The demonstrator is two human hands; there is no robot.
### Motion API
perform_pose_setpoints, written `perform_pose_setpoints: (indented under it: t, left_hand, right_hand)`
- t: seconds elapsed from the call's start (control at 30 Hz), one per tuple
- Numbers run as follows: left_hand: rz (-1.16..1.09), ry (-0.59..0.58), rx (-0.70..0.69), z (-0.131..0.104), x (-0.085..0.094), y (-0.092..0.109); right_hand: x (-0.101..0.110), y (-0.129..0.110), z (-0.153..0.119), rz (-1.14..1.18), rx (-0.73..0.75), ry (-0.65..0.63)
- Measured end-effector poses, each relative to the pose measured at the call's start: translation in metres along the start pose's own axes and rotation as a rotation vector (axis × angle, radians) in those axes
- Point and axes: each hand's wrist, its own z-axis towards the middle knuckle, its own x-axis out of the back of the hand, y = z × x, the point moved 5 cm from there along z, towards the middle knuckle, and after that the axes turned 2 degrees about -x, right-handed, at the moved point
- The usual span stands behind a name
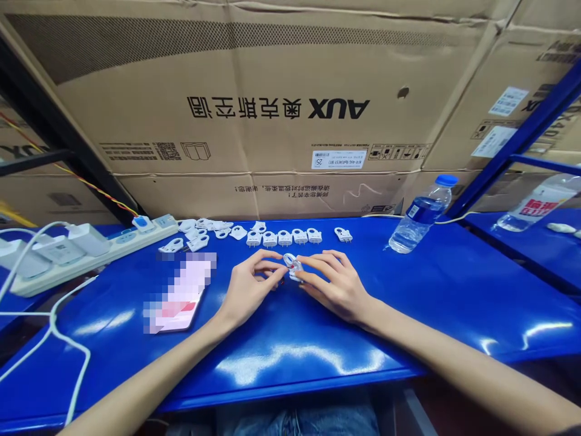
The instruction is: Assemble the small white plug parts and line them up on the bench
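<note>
A white plug with a ring-shaped handle is held a little above the blue table, between the fingertips of both hands. My left hand pinches it from the left, thumb and forefinger closed at its edge. On the other side, my right hand grips it with thumb and fingers. A bit of red shows by the plug, too small to make out. Beyond my hands stands a row of similar white plugs, prongs toward me. One more plug sits apart to the right, and a loose pile of plugs lies to the left.
A pink-screened phone lies left of my hands. Further left is a white power strip with chargers and cables. A water bottle stands at the back right, another bottle beyond the blue frame. A large cardboard box walls the back.
</note>
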Motion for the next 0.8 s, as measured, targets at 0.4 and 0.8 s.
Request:
perform_pose_setpoints:
  t: [0.4,0.8]
  left_hand:
    - [-0.078,-0.182,0.027,0.005,-0.003,0.002]
    - [0.480,0.025,-0.192,0.005,0.008,0.001]
  right_hand:
    - [0.009,-0.005,0.004,-0.001,0.044,0.061]
    - [-0.005,0.048,-0.004,0.008,-0.209,-0.039]
